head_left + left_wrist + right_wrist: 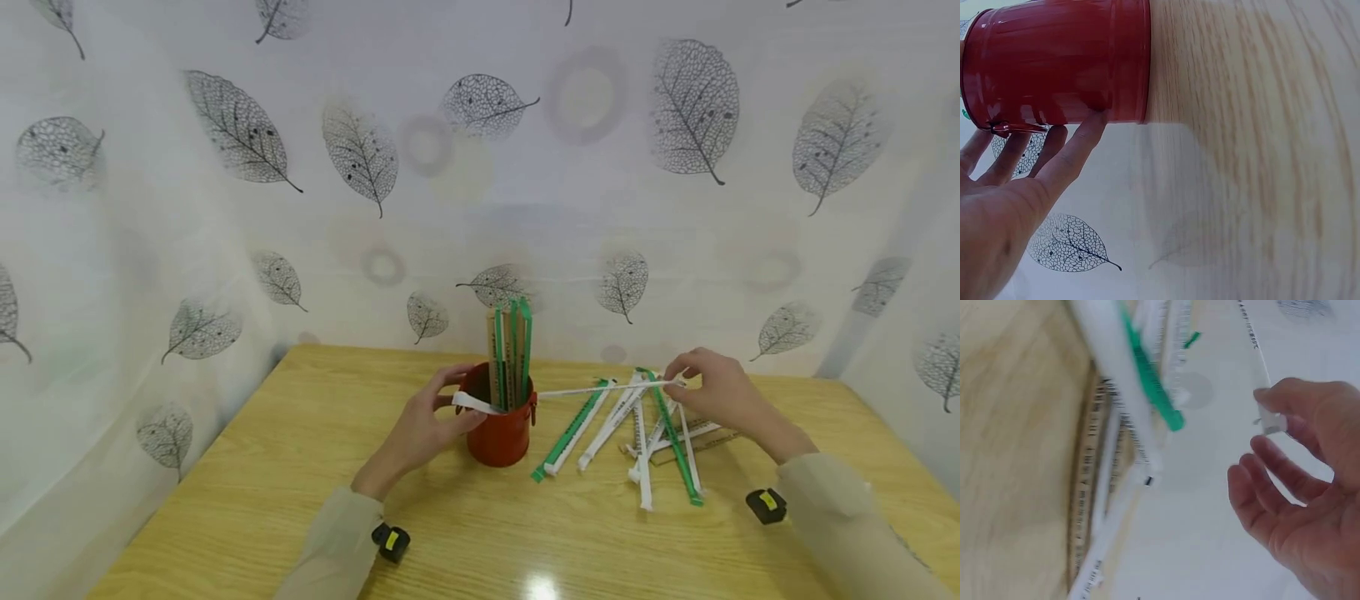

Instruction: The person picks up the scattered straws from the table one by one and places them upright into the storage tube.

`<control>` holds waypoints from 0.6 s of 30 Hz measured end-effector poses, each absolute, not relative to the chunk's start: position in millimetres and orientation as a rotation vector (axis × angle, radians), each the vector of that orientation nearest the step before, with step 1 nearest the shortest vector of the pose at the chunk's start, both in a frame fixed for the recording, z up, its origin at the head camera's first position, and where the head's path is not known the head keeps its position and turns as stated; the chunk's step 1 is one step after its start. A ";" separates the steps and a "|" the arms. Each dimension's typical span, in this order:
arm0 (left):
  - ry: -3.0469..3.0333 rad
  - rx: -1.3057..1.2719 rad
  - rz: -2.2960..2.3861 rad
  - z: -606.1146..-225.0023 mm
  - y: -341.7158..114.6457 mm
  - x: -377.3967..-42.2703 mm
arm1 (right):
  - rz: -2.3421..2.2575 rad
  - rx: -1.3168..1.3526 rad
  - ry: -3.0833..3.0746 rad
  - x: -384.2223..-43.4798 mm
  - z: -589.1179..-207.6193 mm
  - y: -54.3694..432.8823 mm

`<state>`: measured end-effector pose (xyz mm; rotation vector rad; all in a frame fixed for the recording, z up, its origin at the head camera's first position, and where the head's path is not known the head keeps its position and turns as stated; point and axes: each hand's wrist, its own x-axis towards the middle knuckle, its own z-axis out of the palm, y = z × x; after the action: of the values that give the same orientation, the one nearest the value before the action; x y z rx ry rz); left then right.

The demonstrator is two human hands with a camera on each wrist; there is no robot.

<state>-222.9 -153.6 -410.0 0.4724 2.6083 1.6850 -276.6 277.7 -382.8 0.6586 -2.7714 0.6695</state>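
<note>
Left hand (pixel 416 433): while its fingers lie spread along the left side of the bucket (pixel 498 443), its thumb rests on the near side, holding the bucket between them; the left wrist view shows fingertips against the red wall.
Right hand (pixel 716 392): narrow at thumb and forefinger, which pinch the right end of a white straw; the other fingers are apart from it, loosely bent.
Held straw (pixel 600 389): nearly level, running left above the loose pile, its left end just beside the bucket's right side; whether the two touch I cannot tell.
Bucket: red, upright on the far half of the desk (pixel 247 467), left of the pile.
Upright straws (pixel 510 354): green and tan, standing in the bucket, their tops well above its rim.
White strip (pixel 474 403): across the near left rim, by the left thumb; what it is I cannot tell.
Loose pile (pixel 639 437): white, green and tan straws right of the bucket, several crossing, partly below the right hand.
Green straw (pixel 675 446): slanting through the pile, its near end to the right.
Curtain (pixel 525 225): pale, printed with dark leaves, behind the desk's far edge.
</note>
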 end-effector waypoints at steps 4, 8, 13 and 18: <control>2.614 0.470 1.684 -410.5 -153.1 -222.7 | 0.820 0.612 -2.705 -263.7 -366.2 281.7; 2.625 0.477 1.685 -411.5 -153.1 -222.7 | 1.013 0.608 -2.638 -254.6 -354.3 281.2; 2.620 0.486 1.691 -412.3 -152.7 -222.6 | 1.165 0.658 -2.541 -244.7 -343.5 275.7; 2.622 0.480 1.692 -410.8 -152.3 -222.1 | 1.288 0.786 -2.358 -236.8 -335.6 266.9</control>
<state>-222.1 -152.3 -410.8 0.4799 2.6223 1.6915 -236.8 266.9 -335.6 0.7856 -2.3580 1.2878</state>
